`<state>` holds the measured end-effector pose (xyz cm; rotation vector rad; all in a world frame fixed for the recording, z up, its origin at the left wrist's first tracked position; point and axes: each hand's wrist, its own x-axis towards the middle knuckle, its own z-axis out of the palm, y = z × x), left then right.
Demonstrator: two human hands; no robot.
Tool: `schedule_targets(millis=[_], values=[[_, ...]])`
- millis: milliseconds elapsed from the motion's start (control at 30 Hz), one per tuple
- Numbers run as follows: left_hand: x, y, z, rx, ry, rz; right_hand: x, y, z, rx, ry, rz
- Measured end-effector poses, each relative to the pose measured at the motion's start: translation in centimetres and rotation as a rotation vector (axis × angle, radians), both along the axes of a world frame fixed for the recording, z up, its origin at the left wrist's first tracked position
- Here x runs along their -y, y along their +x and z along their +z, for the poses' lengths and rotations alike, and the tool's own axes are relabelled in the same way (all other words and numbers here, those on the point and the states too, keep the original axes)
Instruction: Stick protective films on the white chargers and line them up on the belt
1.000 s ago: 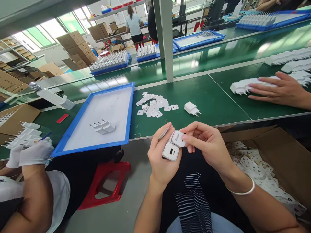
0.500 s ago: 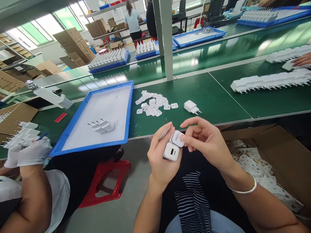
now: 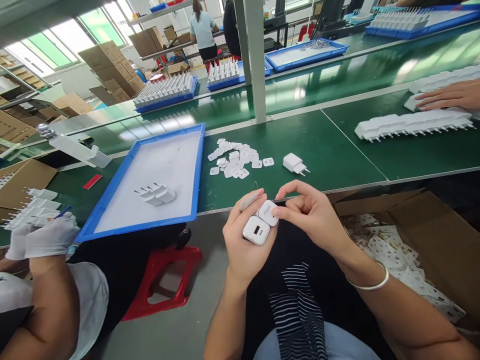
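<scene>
- White plastic fills your left hand (image 3: pixel 243 240): you clamp a charger body (image 3: pixel 256 230) in it, port face up, just below the middle of the frame, in front of the table edge.
- Your right hand (image 3: pixel 315 212) pinches a small white label piece (image 3: pixel 267 212) between thumb and fingertips, touching the upper corner of the charger body; the two hands are close together.
- Whether the label piece is already seated on the charger body, you cannot tell; it looks part-way placed, so this unit seems unfinished.
- Done work, judging by the layout: three chargers (image 3: pixel 155 194) lie in the blue tray (image 3: pixel 198 165) at centre left, which has much bare floor.
- Left to do, by the look of it: a pile of loose label pieces (image 3: pixel 236 159) sits on the green table (image 3: pixel 330 150) above your hands, with a single charger (image 3: pixel 293 163) beside it.
- At lower right an open cardboard box (image 3: pixel 442 235) holds many white parts.
- At the left edge a co-worker's gloved hands (image 3: pixel 45 237) hold chargers; at upper right another person's hand (image 3: pixel 450 95) rests near a long row of chargers (image 3: pixel 412 122).
</scene>
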<state>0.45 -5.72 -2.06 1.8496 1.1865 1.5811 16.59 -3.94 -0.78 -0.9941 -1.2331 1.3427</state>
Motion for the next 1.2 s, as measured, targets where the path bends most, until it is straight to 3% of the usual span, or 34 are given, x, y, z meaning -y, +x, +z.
schedule_targets(millis=[133,367,567,667,767,867,967,1067,1200], values=[[0.0,-0.7,0.6,-0.008,-0.159,-0.145,-1.1,0.7,0.5,0.086,0.139,0.072],[0.6,-0.6,1.5,-0.006,-0.258,-0.282,-3.9,1.1,2.6,0.497,0.457,0.181],[0.6,-0.7,1.1,0.089,-0.344,-0.266,-4.1,2.3,2.8,0.595,0.471,0.157],[0.3,-0.6,0.6,0.057,-0.270,-0.194,-3.8,3.5,3.2,0.644,0.394,0.146],[-0.2,-0.3,-0.4,-0.006,-0.114,-0.050,-2.9,4.1,3.2,0.459,0.210,0.105],[-0.9,0.3,-1.4,-0.067,0.049,0.074,-1.1,3.1,2.3,0.053,-0.021,0.100],[-1.2,0.9,-2.2,-0.100,0.161,0.117,0.7,0.9,1.2,-0.276,-0.195,0.109],[-1.3,1.2,-2.3,-0.108,0.218,0.125,1.6,-0.9,0.5,-0.415,-0.295,0.144],[-1.2,1.3,-2.0,-0.135,0.275,0.152,1.7,-1.6,0.2,-0.474,-0.312,0.130]])
